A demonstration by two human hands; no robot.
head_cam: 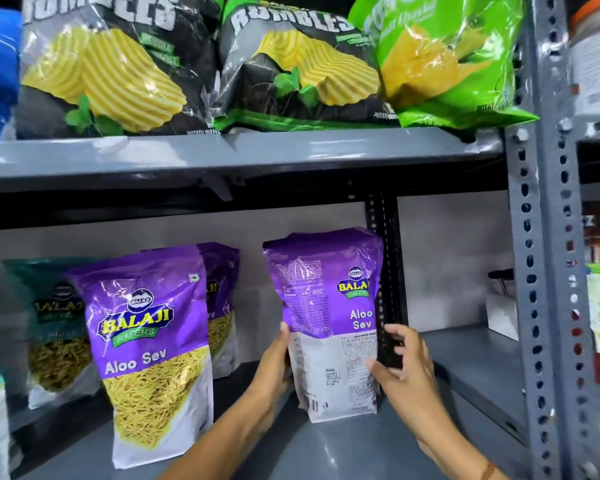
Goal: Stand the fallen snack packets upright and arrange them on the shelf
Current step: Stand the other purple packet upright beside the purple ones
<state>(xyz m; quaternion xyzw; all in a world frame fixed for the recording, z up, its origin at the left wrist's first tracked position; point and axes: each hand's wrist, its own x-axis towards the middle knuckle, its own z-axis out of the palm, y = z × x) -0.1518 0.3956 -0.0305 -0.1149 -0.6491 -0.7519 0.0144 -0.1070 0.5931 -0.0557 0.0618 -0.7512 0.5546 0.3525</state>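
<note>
A purple Aloo Sev packet (pixel 329 306) stands upright on the grey lower shelf (pixel 343 445), its back and side turned to me. My left hand (pixel 274 362) grips its left edge and my right hand (pixel 400 368) holds its right edge. To the left another purple Aloo Sev packet (pixel 146 341) stands upright, front facing me. A third purple packet (pixel 220 299) stands behind it, partly hidden. A teal packet (pixel 54 323) stands further left.
The upper shelf (pixel 239 157) carries black Rumbles chip bags (pixel 111 67) and a green chip bag (pixel 444 60). A perforated grey upright (pixel 541 271) bounds the right side. A dark rear post (pixel 383 265) stands behind the held packet. More goods sit beyond the upright.
</note>
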